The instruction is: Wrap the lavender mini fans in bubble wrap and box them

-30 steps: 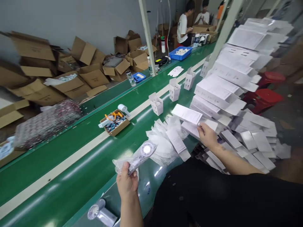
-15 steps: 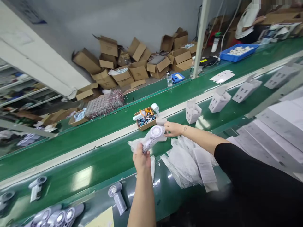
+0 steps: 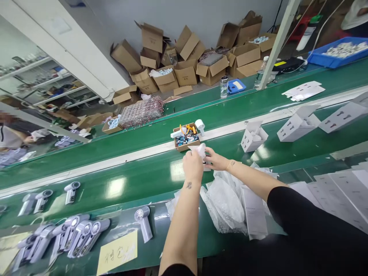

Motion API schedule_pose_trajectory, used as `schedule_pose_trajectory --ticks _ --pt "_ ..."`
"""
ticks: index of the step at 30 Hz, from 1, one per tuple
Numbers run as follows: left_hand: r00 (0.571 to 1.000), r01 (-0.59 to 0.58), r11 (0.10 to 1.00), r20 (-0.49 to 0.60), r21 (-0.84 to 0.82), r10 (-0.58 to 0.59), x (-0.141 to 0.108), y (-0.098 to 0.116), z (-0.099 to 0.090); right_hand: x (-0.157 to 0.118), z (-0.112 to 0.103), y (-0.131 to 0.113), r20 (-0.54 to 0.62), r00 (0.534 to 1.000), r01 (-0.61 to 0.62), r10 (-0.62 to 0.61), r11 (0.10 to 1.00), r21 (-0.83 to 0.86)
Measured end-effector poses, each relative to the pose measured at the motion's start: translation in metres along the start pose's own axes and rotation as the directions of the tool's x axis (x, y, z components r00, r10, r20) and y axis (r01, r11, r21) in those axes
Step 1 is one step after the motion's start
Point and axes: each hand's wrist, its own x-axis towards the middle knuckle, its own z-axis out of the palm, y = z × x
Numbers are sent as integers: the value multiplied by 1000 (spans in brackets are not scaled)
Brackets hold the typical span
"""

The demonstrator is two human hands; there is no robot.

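My left hand (image 3: 193,165) is closed on the handheld fan in its clear bag; a crumpled end of the bag (image 3: 202,149) shows above my fingers and the rest is hidden. My right hand (image 3: 216,160) is closed on the side of a small white box, mostly covered by my hands. The bagged fan is at the box's opening; how deep it sits inside, I cannot tell. Just beyond is a small carton (image 3: 186,142) of small parts and orange-handled pliers. Nearer me lie a pile of clear bags (image 3: 225,201) and a white printed box (image 3: 254,211).
One lilac fan (image 3: 143,224) lies left of my left forearm, with a heap of fans (image 3: 83,234) and a yellow note (image 3: 117,251) further left. Open white boxes (image 3: 254,137) stand on the green belt at right. A metal post (image 3: 280,44) rises behind.
My left hand has brought the bagged fan up and right to the white box by my right hand. The fan, visible before, is now mostly hidden. The view has shifted left.
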Motion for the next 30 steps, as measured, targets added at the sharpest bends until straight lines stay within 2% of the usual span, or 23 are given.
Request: schedule_pose_trajectory --ticks 2,5,7,9,10,11,12,13,14,15,17,18,19,21,22,23,24,25,26,27,28,29,30 --pt "989 8 999 149 34 -12 9 17 3 -2 -3 -3 28 1000 7 -7 1000 14" --pt "982 -95 995 160 -13 96 -2 24 10 -6 -17 -6 24 1000 -8 8 1000 2" --pt "963 -224 972 135 -68 232 -22 13 13 -7 -29 -5 2 1000 -19 19 1000 -3" --pt "944 -280 947 135 -157 302 -43 -12 15 -4 -39 0 11 999 -47 47 999 -9" --pt "956 -235 950 130 -207 265 -53 -31 15 -2 -43 5 31 997 -68 69 997 -19" --pt "985 -112 962 103 -251 141 -64 -55 14 0 -46 10 45 994 -95 96 995 -33" --pt "996 69 956 65 -284 -53 -75 -83 11 2 -48 14 61 990 -122 124 991 -48" --pt "955 289 903 34 -317 -293 -88 -113 8 3 -51 17 77 986 -146 151 987 -63" --pt "812 535 768 -35 -353 -582 -102 -145 4 4 -54 17 88 981 -168 175 983 -78" --pt "705 648 678 -64 -347 -706 -116 -176 0 3 -59 13 89 976 -189 198 977 -94" --pt "536 783 513 -38 -351 -844 -145 -230 -5 2 -70 -8 23 965 -255 260 958 -129" --pt "460 831 425 15 -359 -888 -157 -251 -5 2 -75 -26 -63 950 -313 307 939 -142" --pt "405 860 353 71 -369 -911 -167 -266 -3 2 -78 -46 -182 914 -390 364 910 -138" --pt "342 882 247 185 -402 -921 -180 -277 5 4 -72 -93 -355 785 -548 508 836 -14" --pt "338 878 218 231 -427 -912 -184 -273 11 5 -61 -117 -345 720 -608 603 787 106" --pt "345 870 198 269 -452 -899 -187 -263 17 5 -45 -138 -227 673 -655 704 710 258" --pt "356 853 167 317 -494 -879 -190 -248 23 6 -24 -157 -20 636 -700 771 588 405" --pt "376 825 120 377 -552 -847 -193 -228 29 6 0 -172 209 573 -754 793 409 514" --pt "410 793 75 438 -605 -800 -196 -206 35 5 26 -183 401 481 -795 780 194 575" --pt "462 721 -46 529 -691 -712 -199 -183 41 5 51 -191 551 392 -807 737 -13 591" --pt "537 662 -134 591 -737 -602 -202 -162 46 4 74 -195 656 333 -790 677 -179 586" --pt "615 633 -158 616 -758 -493 -204 -145 51 3 92 -196 703 313 -745 639 -293 599" --pt "679 611 -129 601 -781 -423 -204 -134 55 1 104 -195 704 316 -683 636 -362 634"
